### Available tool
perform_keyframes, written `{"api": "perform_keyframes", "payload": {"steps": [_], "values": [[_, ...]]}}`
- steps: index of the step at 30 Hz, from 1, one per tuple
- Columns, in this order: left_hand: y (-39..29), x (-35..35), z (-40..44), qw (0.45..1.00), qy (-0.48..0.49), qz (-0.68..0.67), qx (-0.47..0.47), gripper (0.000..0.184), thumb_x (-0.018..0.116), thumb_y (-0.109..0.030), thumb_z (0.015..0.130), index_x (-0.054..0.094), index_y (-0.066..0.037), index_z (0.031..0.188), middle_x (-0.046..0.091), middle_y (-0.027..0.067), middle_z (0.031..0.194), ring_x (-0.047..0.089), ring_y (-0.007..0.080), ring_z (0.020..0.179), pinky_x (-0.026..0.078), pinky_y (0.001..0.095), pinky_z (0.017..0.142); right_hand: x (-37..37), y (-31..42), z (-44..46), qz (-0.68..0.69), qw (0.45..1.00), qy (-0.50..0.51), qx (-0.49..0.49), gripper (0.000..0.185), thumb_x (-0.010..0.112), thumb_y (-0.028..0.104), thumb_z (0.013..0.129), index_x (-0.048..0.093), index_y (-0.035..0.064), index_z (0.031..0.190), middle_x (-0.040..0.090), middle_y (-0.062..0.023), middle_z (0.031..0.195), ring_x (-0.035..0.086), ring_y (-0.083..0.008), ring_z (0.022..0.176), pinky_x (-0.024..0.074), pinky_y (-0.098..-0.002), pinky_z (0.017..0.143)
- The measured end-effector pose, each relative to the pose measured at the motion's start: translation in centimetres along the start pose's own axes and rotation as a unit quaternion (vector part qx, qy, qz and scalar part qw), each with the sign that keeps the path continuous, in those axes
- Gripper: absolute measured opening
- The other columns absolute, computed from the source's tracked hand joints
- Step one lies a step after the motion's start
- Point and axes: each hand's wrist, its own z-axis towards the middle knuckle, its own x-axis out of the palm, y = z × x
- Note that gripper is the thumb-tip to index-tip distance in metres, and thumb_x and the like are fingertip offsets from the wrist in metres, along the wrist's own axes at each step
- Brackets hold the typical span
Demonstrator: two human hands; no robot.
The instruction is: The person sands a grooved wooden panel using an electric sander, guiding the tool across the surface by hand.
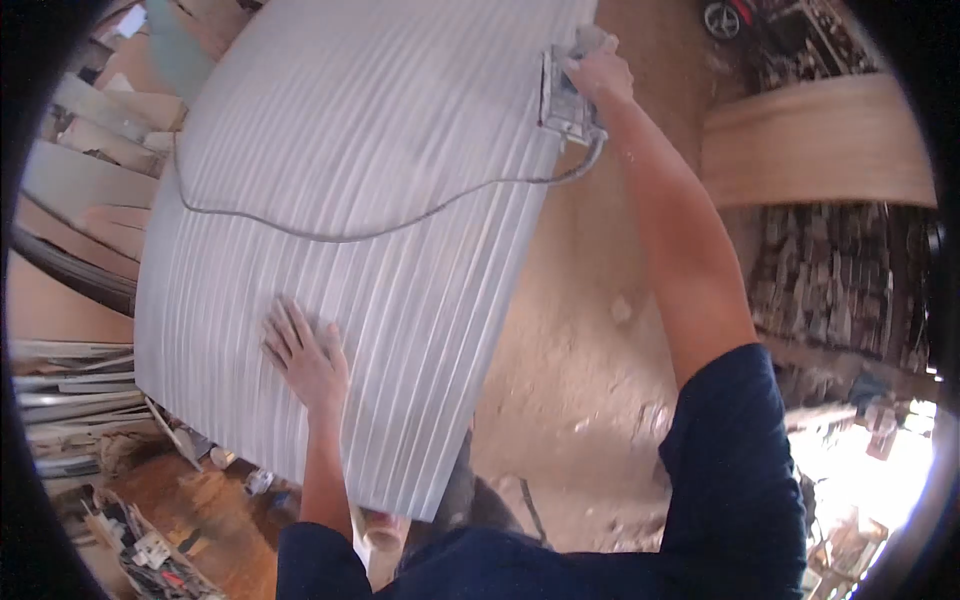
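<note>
A large grey-white panel (400, 130) with raised parallel ribs spreads out in front of me. My left hand (305, 355) lies flat on its lower left part, fingers spread, holding nothing. At the panel's upper right edge my right hand (598, 70) is wrapped round a dusty power sander (568, 105). The sander rests on or against that edge; its underside is hidden. From it a dark cord (370, 236) droops across the panel to the left side.
Sheets and boards (90, 195) are stacked at the left. A curved wooden panel (820, 140) and piled wood pieces (825, 280) stand at the right. Dusty ground (575, 370) lies beside the panel. Lower left is a brown surface (215, 510) with clutter.
</note>
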Motion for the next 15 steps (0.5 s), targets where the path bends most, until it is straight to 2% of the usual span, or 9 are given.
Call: {"api": "perform_keyframes", "payload": {"steps": [2, 6, 8, 12, 14, 15], "values": [[-1.5, 0.0, 2.0, 0.998, 0.054, 0.026, 0.001, 0.070, 0.035, -0.048, 0.104, 0.025, -0.003, 0.157, 0.019, 0.0198, 0.164, 0.011, 0.0384, 0.153, 0.009, 0.0571, 0.122, -0.8, 1.0, 0.2, -0.054, 0.998, 0.001, -0.024, 0.104, 0.073, 0.047, 0.080, 0.020, 0.0014, 0.156, 0.062, -0.0225, 0.129, 0.061, -0.0390, 0.120, 0.0503, -0.0449, 0.101], [-3.6, -0.6, 2.6, 1.000, 0.029, 0.001, 0.009, 0.069, 0.036, -0.047, 0.104, 0.026, -0.003, 0.156, 0.021, 0.0193, 0.163, 0.014, 0.0399, 0.152, 0.010, 0.0572, 0.122, -1.1, -0.2, -2.1, -0.065, 0.996, 0.040, -0.037, 0.103, 0.072, 0.051, 0.080, 0.021, 0.0034, 0.155, 0.064, -0.0243, 0.126, 0.063, -0.0403, 0.116, 0.0516, -0.0465, 0.098], [-3.1, -0.4, 2.5, 0.999, -0.004, -0.027, 0.021, 0.069, 0.035, -0.047, 0.105, 0.024, -0.002, 0.156, 0.021, 0.0206, 0.163, 0.017, 0.0405, 0.151, 0.011, 0.0567, 0.122, -2.0, 0.0, -6.9, -0.015, 0.994, 0.066, -0.082, 0.118, 0.070, 0.062, 0.077, 0.011, -0.0012, 0.157, 0.065, -0.0314, 0.116, 0.064, -0.0451, 0.109, 0.0508, -0.0479, 0.096], [-2.6, -0.2, 1.8, 0.991, -0.034, -0.113, 0.056, 0.068, 0.034, -0.047, 0.105, 0.023, -0.005, 0.157, 0.022, 0.0227, 0.162, 0.019, 0.0398, 0.150, 0.012, 0.0563, 0.122, -1.9, -0.3, -17.0, -0.007, 0.994, 0.068, -0.081, 0.114, 0.072, 0.060, 0.078, 0.011, 0.0101, 0.160, 0.066, -0.0301, 0.108, 0.066, -0.0453, 0.101, 0.0527, -0.0510, 0.089], [-3.1, -0.8, 2.1, 0.987, -0.032, -0.150, 0.045, 0.066, 0.032, -0.046, 0.106, 0.021, -0.007, 0.158, 0.023, 0.0244, 0.161, 0.019, 0.0390, 0.150, 0.011, 0.0565, 0.123, -2.5, 0.0, -22.4, -0.077, 0.990, 0.100, -0.061, 0.108, 0.065, 0.061, 0.084, 0.007, 0.0122, 0.160, 0.060, -0.0279, 0.117, 0.065, -0.0453, 0.102, 0.0534, -0.0521, 0.090], [-3.3, -0.9, 2.1, 0.986, -0.035, -0.157, 0.053, 0.066, 0.032, -0.046, 0.106, 0.021, -0.007, 0.158, 0.023, 0.0244, 0.161, 0.019, 0.0390, 0.150, 0.011, 0.0565, 0.123, -3.5, 0.4, -25.1, -0.067, 0.988, 0.131, -0.055, 0.108, 0.065, 0.061, 0.085, 0.004, 0.0139, 0.160, 0.059, -0.0284, 0.118, 0.065, -0.0451, 0.101, 0.0542, -0.0520, 0.088]]}}
